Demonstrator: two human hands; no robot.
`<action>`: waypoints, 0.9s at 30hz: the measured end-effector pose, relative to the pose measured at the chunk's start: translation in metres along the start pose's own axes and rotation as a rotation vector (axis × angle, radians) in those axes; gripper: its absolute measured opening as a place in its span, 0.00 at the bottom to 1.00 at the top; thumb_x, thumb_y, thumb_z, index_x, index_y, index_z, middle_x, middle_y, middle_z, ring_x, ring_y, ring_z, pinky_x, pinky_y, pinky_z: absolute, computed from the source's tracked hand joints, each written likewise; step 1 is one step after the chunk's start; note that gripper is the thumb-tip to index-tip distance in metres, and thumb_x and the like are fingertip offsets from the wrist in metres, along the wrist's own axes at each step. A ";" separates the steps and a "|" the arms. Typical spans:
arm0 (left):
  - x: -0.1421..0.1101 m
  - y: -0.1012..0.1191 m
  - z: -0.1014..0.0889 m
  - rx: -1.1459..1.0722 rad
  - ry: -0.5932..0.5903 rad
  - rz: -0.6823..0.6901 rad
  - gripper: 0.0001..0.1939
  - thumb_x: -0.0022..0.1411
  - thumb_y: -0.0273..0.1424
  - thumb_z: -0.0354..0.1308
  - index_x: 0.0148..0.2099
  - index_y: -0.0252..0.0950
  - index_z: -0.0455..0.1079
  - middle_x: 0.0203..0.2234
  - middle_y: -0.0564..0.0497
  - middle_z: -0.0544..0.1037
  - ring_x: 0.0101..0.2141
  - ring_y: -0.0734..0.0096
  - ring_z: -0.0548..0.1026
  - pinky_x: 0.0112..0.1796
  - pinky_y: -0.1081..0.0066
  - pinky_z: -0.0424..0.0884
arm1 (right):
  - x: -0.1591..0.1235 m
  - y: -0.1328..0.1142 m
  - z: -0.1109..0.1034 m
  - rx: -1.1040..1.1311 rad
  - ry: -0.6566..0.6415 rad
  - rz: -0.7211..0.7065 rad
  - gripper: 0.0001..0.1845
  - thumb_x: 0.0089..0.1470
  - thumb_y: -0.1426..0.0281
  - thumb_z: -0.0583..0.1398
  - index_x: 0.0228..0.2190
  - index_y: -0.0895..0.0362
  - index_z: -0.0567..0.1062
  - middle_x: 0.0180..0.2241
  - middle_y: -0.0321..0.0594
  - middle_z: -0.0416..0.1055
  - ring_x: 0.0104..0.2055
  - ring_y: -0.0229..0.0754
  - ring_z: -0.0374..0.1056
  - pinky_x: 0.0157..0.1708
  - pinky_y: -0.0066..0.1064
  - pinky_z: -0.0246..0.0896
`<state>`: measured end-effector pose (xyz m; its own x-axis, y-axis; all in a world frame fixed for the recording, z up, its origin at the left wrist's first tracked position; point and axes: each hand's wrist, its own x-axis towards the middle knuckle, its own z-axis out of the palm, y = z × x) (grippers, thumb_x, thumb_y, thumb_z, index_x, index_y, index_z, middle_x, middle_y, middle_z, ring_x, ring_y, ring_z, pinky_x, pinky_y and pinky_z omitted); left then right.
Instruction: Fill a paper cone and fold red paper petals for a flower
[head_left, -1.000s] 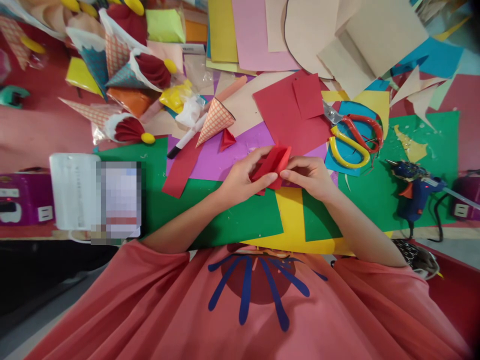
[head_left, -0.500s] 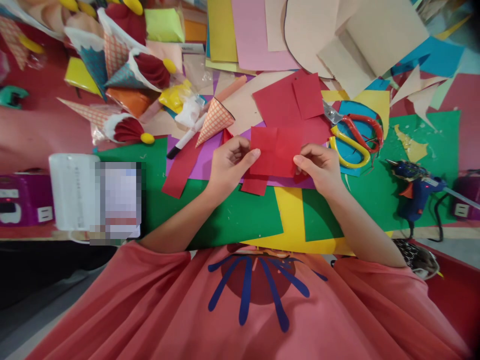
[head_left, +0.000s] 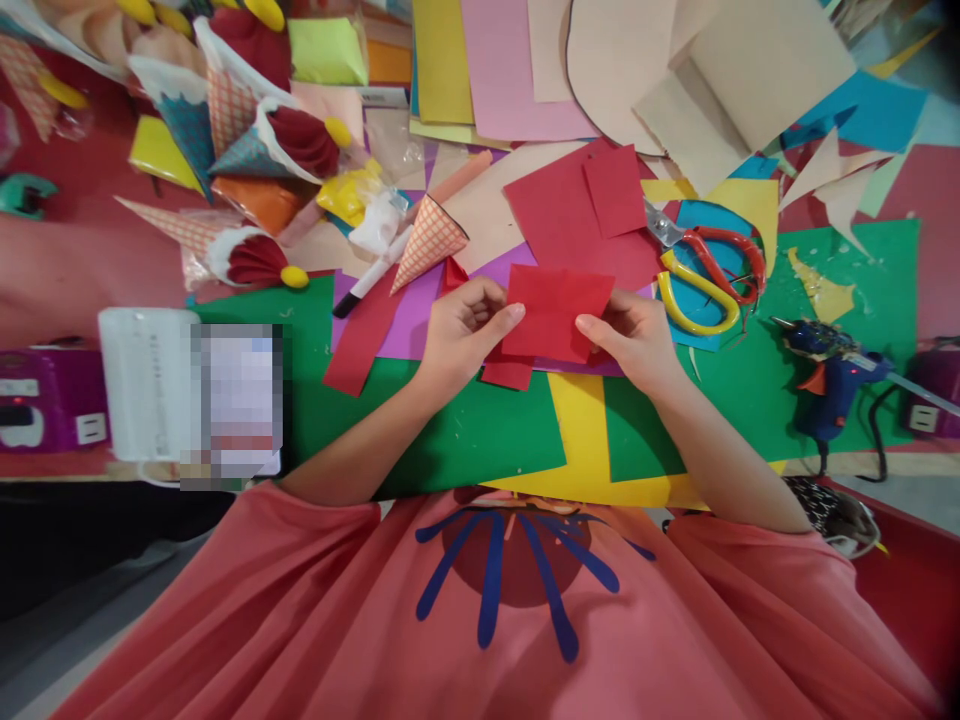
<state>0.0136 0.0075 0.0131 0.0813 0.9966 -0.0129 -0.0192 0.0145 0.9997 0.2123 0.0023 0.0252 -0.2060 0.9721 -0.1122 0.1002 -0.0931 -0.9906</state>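
Between my two hands is a piece of red paper [head_left: 556, 310], held up above the green and purple sheets. My left hand [head_left: 469, 330] pinches its left side, thumb on top. On its right side my right hand [head_left: 634, 335] grips it the same way; the fingers behind the paper are partly hidden. Larger red paper [head_left: 555, 205] lies just beyond, with a smaller red piece on it. A dark red strip [head_left: 364, 345] and a checkered paper cone [head_left: 431, 240] rest to the left, beside a white marker [head_left: 375, 275]. Scissors [head_left: 701, 260] with red and yellow handles lie to the right.
A blue glue gun [head_left: 832, 385] with its cord stands at the right. Several decorated cones [head_left: 225, 110] crowd the back left. A white device [head_left: 150, 380] and a phone with a blurred screen [head_left: 240, 400] sit at the left edge. Beige sheets [head_left: 765, 80] are stacked at the back.
The red paper has turned slightly and shifted a little right and toward me. My right thumb has moved further in over it, and its creases show less.
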 end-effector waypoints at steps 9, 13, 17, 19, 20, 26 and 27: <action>-0.011 0.000 0.002 0.005 -0.178 -0.058 0.20 0.55 0.48 0.63 0.40 0.36 0.71 0.27 0.52 0.80 0.28 0.74 0.78 0.29 0.76 0.75 | -0.006 0.007 0.008 -0.033 0.017 0.060 0.15 0.48 0.57 0.66 0.31 0.56 0.78 0.32 0.38 0.78 0.33 0.40 0.71 0.35 0.34 0.69; -0.013 -0.002 0.003 0.018 -0.233 -0.053 0.19 0.56 0.46 0.63 0.41 0.35 0.73 0.30 0.50 0.81 0.30 0.72 0.79 0.31 0.74 0.77 | -0.004 0.007 0.007 0.014 0.032 0.062 0.15 0.46 0.57 0.67 0.30 0.55 0.78 0.31 0.38 0.78 0.32 0.41 0.71 0.35 0.34 0.69; -0.013 -0.002 0.002 0.067 -0.240 -0.069 0.19 0.57 0.47 0.61 0.37 0.35 0.75 0.27 0.52 0.79 0.26 0.74 0.77 0.29 0.74 0.77 | -0.003 0.007 0.007 0.058 0.024 0.080 0.15 0.45 0.57 0.68 0.30 0.55 0.78 0.31 0.37 0.78 0.32 0.40 0.71 0.34 0.34 0.70; -0.013 -0.001 0.001 0.116 -0.246 -0.027 0.19 0.58 0.47 0.60 0.35 0.34 0.75 0.25 0.53 0.78 0.26 0.73 0.77 0.28 0.75 0.76 | -0.003 0.006 0.008 0.084 0.028 0.083 0.14 0.45 0.58 0.68 0.30 0.55 0.77 0.30 0.36 0.77 0.32 0.39 0.71 0.34 0.33 0.70; -0.013 -0.001 0.000 0.151 -0.246 0.010 0.18 0.59 0.46 0.60 0.34 0.34 0.75 0.25 0.52 0.79 0.26 0.73 0.77 0.28 0.75 0.75 | -0.003 0.006 0.008 0.099 0.032 0.086 0.14 0.45 0.59 0.68 0.29 0.55 0.77 0.30 0.36 0.77 0.32 0.39 0.71 0.33 0.33 0.70; -0.012 -0.006 -0.002 0.274 -0.253 0.244 0.12 0.63 0.38 0.58 0.43 0.40 0.79 0.37 0.50 0.84 0.35 0.68 0.82 0.37 0.73 0.78 | -0.002 0.003 0.009 0.194 0.043 0.146 0.10 0.44 0.63 0.68 0.25 0.56 0.75 0.23 0.32 0.71 0.26 0.35 0.67 0.24 0.26 0.65; -0.012 -0.007 -0.002 0.269 -0.261 0.277 0.13 0.63 0.37 0.58 0.47 0.42 0.78 0.41 0.50 0.83 0.38 0.67 0.82 0.40 0.73 0.78 | -0.002 0.004 0.009 0.209 0.041 0.146 0.10 0.44 0.64 0.68 0.25 0.56 0.74 0.21 0.31 0.69 0.25 0.33 0.65 0.22 0.25 0.62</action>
<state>0.0104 -0.0045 0.0057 0.3585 0.9056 0.2268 0.1804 -0.3055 0.9349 0.2043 -0.0020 0.0204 -0.1636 0.9527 -0.2561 -0.0779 -0.2713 -0.9593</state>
